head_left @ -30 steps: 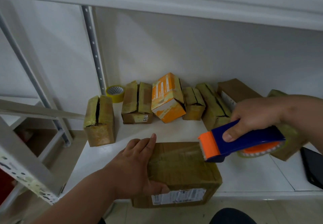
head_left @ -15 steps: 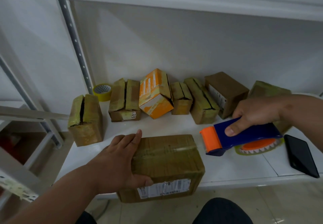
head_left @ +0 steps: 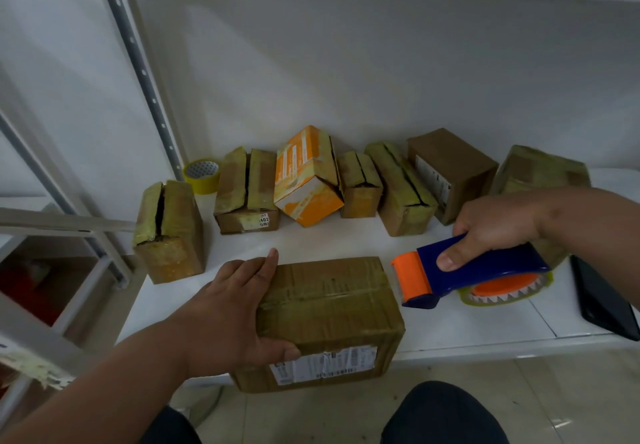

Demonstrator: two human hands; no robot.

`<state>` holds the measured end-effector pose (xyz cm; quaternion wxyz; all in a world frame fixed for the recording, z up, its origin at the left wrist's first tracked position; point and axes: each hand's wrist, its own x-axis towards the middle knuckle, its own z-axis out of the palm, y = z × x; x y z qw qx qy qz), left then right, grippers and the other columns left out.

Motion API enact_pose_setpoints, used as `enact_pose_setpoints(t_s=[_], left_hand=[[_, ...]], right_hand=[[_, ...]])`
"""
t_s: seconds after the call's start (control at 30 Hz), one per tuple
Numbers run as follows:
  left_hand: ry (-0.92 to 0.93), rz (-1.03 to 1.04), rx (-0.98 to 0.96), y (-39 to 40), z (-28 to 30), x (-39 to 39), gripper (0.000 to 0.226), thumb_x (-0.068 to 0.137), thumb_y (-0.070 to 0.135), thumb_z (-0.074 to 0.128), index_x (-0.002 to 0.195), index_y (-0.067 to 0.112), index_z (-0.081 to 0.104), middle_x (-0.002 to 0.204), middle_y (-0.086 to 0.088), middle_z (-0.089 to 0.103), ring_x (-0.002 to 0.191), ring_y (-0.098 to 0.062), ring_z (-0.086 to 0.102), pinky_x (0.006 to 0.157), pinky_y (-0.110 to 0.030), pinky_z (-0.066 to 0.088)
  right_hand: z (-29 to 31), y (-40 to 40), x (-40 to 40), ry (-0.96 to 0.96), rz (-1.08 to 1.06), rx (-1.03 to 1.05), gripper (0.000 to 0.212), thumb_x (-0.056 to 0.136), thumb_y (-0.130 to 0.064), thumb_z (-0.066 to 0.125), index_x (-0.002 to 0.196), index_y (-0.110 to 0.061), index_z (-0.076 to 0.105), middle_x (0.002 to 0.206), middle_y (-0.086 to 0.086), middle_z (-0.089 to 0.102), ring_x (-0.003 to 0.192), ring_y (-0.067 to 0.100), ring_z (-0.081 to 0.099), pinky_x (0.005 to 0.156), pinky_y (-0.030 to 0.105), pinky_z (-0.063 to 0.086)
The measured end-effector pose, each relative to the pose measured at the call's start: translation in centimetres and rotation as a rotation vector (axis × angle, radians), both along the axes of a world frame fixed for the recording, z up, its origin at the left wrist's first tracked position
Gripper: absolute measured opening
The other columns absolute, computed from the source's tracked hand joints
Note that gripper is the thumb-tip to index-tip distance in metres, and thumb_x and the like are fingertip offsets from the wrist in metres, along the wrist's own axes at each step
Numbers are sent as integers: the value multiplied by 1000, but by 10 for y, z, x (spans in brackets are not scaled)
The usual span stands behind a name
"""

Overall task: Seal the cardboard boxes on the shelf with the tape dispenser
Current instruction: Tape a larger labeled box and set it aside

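The big box (head_left: 329, 315) lies at the front edge of the shelf (head_left: 467, 329), overhanging it a little, and the left hand (head_left: 235, 315) rests flat on the box's left end, fingers straight along the top and thumb pressed against the labelled front face. Just right of the box, not touching it, the right hand (head_left: 491, 225) grips the dispenser (head_left: 464, 270) round its blue handle, orange nose toward the box. Behind the box a row of smaller boxes (head_left: 349, 184) lines the wall.
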<state>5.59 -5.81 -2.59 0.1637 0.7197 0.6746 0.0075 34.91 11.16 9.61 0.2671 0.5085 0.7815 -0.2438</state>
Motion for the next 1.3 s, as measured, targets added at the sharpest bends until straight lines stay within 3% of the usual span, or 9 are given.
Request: enact_pose_setpoints(t_s=[0.3, 0.5, 0.63, 0.73, 0.9, 0.97, 1.07, 1.2, 1.3], left_hand=[[-7, 8, -15, 2, -1, -3, 125, 60, 94, 45, 138, 37, -35, 158, 15, -5, 142, -7, -6, 116, -24, 8], [-7, 4, -10, 1, -2, -2, 126, 57, 96, 43, 137, 38, -35, 157, 16, -5, 141, -6, -7, 115, -23, 7], [-22, 13, 2, 0, -5, -2, 125, 51, 100, 37, 134, 41, -35, 156, 17, -4, 140, -6, -6, 116, -24, 9], [-21, 6, 19, 0, -5, -3, 125, 50, 102, 34, 137, 43, -33, 156, 16, -2, 140, -6, -3, 117, -25, 11], [203, -74, 58, -4, 6, 9, 98, 66, 94, 31, 130, 62, -36, 158, 9, -28, 147, -22, -20, 118, -49, -10], [310, -159, 198, -3, 11, 25, 96, 72, 89, 31, 137, 56, -31, 157, 6, -31, 144, -27, -27, 113, -57, -17], [297, -211, 74, 2, 13, 63, 92, 80, 84, 23, 134, 47, -41, 147, 14, -45, 136, -19, -43, 110, -56, -25], [247, -167, 86, 16, 3, 86, 87, 78, 84, 5, 143, 39, -33, 151, 16, -39, 139, -12, -38, 116, -53, -18], [257, -168, 42, 19, 0, 81, 86, 81, 83, 9, 143, 40, -33, 150, 18, -41, 138, -12, -39, 116, -51, -18]], right_hand=[[5, 11, 45, 102, -72, 92, 74, 46, -88, 62, 72, -19, 71, 68, 0, 72, 60, 11, 67, 54, 20, 45], [-18, 5, 27, 14, -2, 163, 50, 75, -67, 63, 77, -17, 66, 69, -4, 64, 62, 9, 59, 54, 19, 40], [-29, 0, 10, -48, 22, 176, 60, 77, -68, 61, 93, -11, 69, 78, 1, 62, 64, 10, 56, 55, 21, 37], [-37, -1, -2, -78, 61, 186, 60, 75, -72, 59, 90, -15, 68, 85, 3, 66, 70, 14, 59, 61, 26, 41], [-42, -4, -16, -103, 123, 228, 53, 73, -74, 59, 76, -22, 58, 77, 0, 60, 71, 16, 60, 60, 27, 42], [-40, -6, -18, -116, 142, 245, 51, 73, -73, 61, 71, -22, 54, 75, -1, 58, 68, 15, 58, 58, 26, 42], [-37, -7, -21, -128, 159, 268, 52, 72, -72, 63, 68, -22, 50, 72, -1, 55, 63, 14, 53, 56, 26, 41], [-40, -6, -20, -113, 145, 275, 52, 71, -73, 62, 69, -23, 52, 71, -2, 56, 64, 14, 56, 57, 26, 43], [-43, -4, -16, -83, 127, 242, 51, 72, -73, 62, 70, -22, 53, 72, -1, 57, 65, 15, 57, 58, 27, 43]])
